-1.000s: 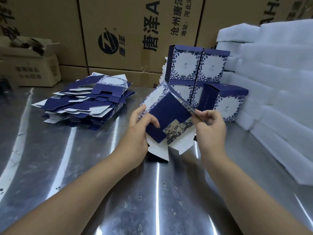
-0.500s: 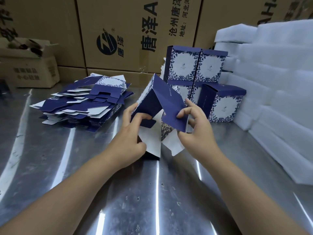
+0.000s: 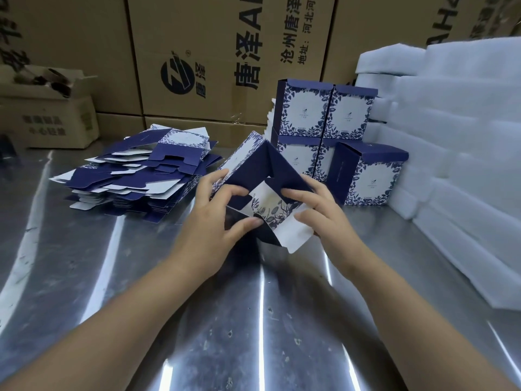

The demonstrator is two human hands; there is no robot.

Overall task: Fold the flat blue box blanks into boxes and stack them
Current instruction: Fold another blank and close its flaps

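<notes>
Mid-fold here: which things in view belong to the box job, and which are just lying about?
Job: half-folded box, held by left hand and right hand; pile of flat blanks; stack of folded boxes.
Lying about: white foam sheets; brown cartons; small open carton.

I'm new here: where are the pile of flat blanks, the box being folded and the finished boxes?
pile of flat blanks point(image 3: 172, 153), head view, blue blank on top
box being folded point(image 3: 251, 170), head view, dark blue panel
finished boxes point(image 3: 306, 111), head view, top-left box's white front
</notes>
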